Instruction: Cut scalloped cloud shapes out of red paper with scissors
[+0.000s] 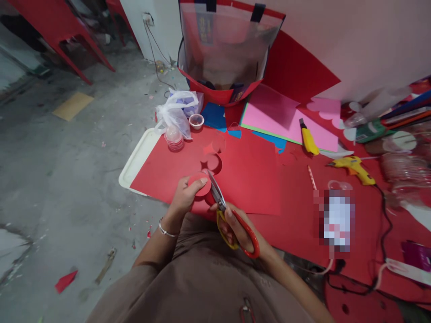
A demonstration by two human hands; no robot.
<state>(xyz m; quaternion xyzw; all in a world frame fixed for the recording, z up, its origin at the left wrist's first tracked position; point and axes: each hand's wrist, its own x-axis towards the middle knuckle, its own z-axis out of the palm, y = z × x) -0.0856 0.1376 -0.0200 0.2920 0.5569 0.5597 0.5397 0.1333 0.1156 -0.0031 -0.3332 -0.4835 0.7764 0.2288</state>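
Left hand [185, 197] pinching a red paper circle [199, 185] at the near edge of the red sheet [249, 175], right hand [240, 226] closing scissors [224, 211] around it; trimming likely continuing, needing slow rotation.

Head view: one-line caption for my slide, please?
Left hand holds a red paper circle while right hand works scissors over a red sheet.
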